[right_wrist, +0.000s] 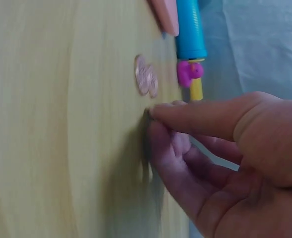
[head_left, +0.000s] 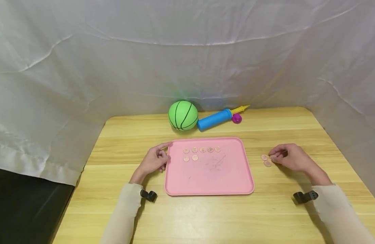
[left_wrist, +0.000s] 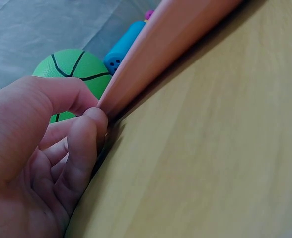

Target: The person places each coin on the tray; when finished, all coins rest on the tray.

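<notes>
A shallow pink tray lies on the table, with several copper-coloured coins in a row near its far side and two more coins below them. My left hand is at the tray's far left corner; in the left wrist view its fingertips pinch the tray's rim. Right of the tray, my right hand reaches down to the tabletop, a coin between thumb and finger, seen mostly edge-on in the right wrist view. Loose copper coins lie just beside these fingertips.
Behind the tray sit a green ball with black lines, a blue hand pump with a yellow tip, and a small purple object. Pale fabric hangs around the back and sides of the wooden table.
</notes>
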A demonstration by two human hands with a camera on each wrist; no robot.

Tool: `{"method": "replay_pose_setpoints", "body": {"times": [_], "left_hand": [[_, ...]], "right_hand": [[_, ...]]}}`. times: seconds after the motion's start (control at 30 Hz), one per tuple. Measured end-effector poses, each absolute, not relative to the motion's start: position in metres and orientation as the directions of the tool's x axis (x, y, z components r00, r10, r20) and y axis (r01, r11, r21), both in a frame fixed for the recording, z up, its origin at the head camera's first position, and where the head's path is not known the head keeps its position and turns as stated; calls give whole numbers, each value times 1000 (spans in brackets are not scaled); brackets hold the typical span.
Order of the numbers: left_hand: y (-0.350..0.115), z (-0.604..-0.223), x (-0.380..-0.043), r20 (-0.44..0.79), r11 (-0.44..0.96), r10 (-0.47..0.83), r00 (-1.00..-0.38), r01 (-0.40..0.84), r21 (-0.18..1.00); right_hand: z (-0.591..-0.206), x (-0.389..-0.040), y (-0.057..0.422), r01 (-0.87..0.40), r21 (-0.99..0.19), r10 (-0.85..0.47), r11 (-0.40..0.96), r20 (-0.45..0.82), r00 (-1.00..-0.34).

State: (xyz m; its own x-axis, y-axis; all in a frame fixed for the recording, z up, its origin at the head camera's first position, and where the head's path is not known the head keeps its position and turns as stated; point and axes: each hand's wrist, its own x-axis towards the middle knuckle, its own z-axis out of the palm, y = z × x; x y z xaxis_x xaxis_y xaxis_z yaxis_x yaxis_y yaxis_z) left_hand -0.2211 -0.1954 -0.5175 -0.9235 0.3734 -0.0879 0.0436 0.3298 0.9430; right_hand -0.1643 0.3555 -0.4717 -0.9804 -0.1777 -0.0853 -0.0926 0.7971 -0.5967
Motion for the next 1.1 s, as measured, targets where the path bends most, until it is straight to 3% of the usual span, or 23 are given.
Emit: {"method": "replay_pose_setpoints", "body": {"times": [0.6, 1.1], "left_hand": [[-194, -515, -221, -88, 337, 367, -926, 44, 940], [-195, -518, -222, -83, 336, 371, -925, 51, 940]], "right_hand": [[-466, -164, 305, 82, -843, -23, 532, -111, -994], [-473, -176, 249, 41, -860, -93, 508, -102, -990]]}}
